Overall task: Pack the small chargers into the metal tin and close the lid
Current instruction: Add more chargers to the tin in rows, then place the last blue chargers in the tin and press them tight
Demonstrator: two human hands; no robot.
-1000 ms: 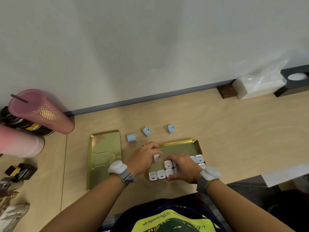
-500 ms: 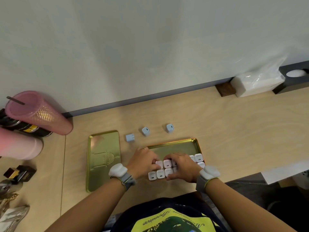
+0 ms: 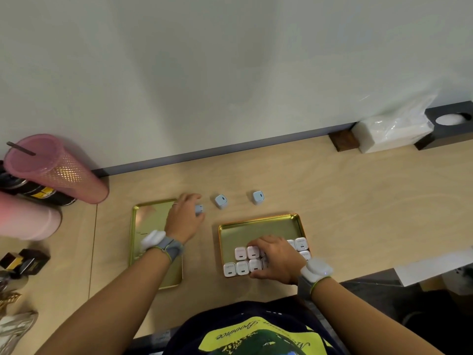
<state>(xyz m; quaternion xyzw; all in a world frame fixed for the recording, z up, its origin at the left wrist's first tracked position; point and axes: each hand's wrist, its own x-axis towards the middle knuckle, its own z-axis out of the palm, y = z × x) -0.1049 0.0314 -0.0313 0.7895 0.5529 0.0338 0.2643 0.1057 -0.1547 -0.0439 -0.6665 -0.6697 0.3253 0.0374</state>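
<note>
The gold metal tin (image 3: 258, 228) lies open on the wooden desk, its near half filled with several white chargers (image 3: 242, 261) in rows. My right hand (image 3: 277, 260) rests flat on those chargers, fingers spread, covering some. The tin's gold lid (image 3: 151, 221) lies to the left, inside up. My left hand (image 3: 185, 217) has reached out beyond the lid, its fingers closing around a pale blue charger (image 3: 199, 208). Two more blue chargers (image 3: 221, 201) (image 3: 258, 197) stand loose on the desk behind the tin.
Pink tumblers (image 3: 51, 170) lie at the left edge, with small dark boxes (image 3: 25, 261) below them. A white tissue pack (image 3: 391, 131), a brown block (image 3: 344, 140) and a dark tray (image 3: 450, 124) sit against the wall at the back right.
My left hand left the tin and moved up and left to the nearest blue charger. My right hand stays on the packed white chargers.
</note>
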